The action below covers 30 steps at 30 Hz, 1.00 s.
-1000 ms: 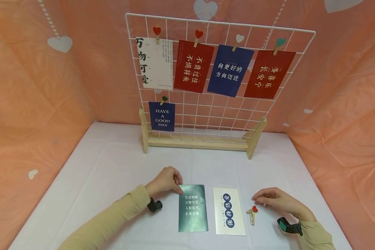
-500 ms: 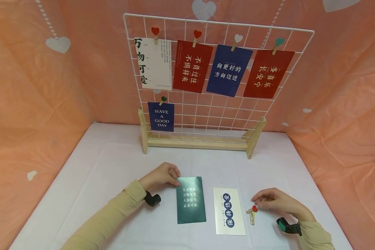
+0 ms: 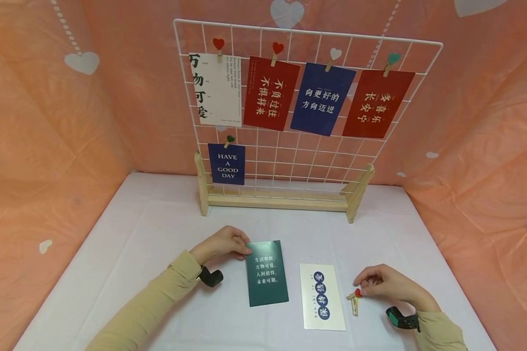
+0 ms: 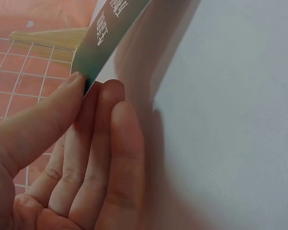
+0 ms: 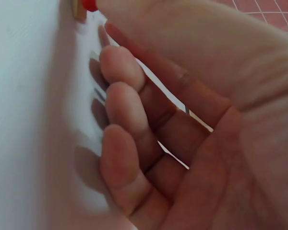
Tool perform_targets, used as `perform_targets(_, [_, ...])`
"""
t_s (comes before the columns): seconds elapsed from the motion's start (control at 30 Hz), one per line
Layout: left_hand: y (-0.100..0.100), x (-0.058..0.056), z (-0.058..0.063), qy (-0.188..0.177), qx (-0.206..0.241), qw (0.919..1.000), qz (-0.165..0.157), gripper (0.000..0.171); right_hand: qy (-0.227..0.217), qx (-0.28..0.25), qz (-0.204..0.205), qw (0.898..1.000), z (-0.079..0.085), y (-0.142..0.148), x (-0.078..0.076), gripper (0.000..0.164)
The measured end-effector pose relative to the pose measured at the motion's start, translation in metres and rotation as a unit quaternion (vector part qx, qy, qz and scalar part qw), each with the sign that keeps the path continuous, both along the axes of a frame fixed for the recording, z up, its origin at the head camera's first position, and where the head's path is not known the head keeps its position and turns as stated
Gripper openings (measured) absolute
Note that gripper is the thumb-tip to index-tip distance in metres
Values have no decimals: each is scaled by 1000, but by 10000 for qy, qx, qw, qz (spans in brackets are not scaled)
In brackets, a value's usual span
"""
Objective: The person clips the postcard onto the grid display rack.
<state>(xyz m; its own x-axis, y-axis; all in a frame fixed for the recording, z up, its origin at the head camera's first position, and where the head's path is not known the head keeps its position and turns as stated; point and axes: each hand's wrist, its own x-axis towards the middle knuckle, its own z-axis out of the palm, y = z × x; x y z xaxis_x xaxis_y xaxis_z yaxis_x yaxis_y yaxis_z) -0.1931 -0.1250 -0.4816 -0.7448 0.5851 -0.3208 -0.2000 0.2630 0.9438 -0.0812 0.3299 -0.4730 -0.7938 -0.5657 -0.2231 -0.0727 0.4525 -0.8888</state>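
Note:
My left hand (image 3: pixel 223 243) pinches a dark green card (image 3: pixel 267 274) with white Chinese characters by its upper left corner. In the left wrist view the thumb lies on the printed face of the card (image 4: pixel 103 43), which tilts up off the table. A white card (image 3: pixel 322 297) with blue discs lies flat to its right. Beside that card lie small wooden clothespins (image 3: pixel 354 305), one bearing a red heart (image 3: pixel 358 293). My right hand (image 3: pixel 388 285) hovers low over them, thumb tip at the red heart, other fingers loosely bent. Whether the thumb presses the heart is unclear.
A white wire grid (image 3: pixel 290 165) on a wooden stand (image 3: pixel 276 202) rises at the back of the table. Several cards hang on it from heart clips, among them a red card (image 3: pixel 271 92) and a small blue card (image 3: pixel 226 165). Pink cloth (image 3: pixel 48 146) surrounds the table.
My left hand has drawn the green card away from me and slightly left, and it now tilts. The right hand has edged closer to the red heart clothespin.

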Motion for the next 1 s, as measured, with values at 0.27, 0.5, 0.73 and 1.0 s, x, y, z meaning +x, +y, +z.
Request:
perform_targets(0.27, [-3,-1,0,6,-17,10000,5,20,218,66,29,9997,-3,-2,-1,11])
perform_targets(0.5, [-4,0,5,-2,26,10000,-60,19,276,-159,136,9994,-4,-3,-2,5])
perform_targets(0.73, [-7,-1,7,-92,100,9998,-108,19,147,-3,-94,9998,-2,1,-3,8])
perform_targets(1.0, [-7,-2,6,-171,53,9998,-69,22,-152,154,-410,9989,2,7,-9,11])
